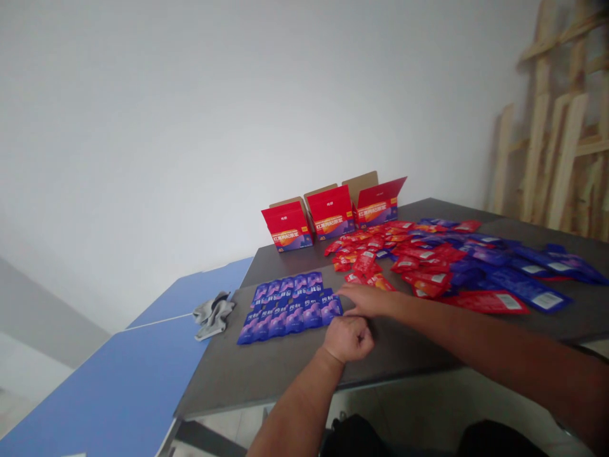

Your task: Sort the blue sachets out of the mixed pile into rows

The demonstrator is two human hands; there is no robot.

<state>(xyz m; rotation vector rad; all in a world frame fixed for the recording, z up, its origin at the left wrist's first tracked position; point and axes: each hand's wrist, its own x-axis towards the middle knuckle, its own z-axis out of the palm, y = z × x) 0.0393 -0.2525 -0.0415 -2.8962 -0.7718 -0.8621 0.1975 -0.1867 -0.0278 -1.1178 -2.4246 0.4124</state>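
Note:
Purple-blue pouches lie flat in two overlapping rows on the dark grey table. At the right end of the front row, my right hand reaches over the tabletop with thumb and fingers apart, its fingertips at the edge of the last pouch. My left hand is a closed fist just below it, near the same pouch; nothing sticks out of it. Beyond my right hand spreads a loose pile of red pouches and blue pouches, partly hidden by my right forearm.
Three red cartons with raised flaps stand at the back: left, middle and right. A grey cloth lies over the table's left edge, beside a lower blue table. Wooden slats lean at the right wall.

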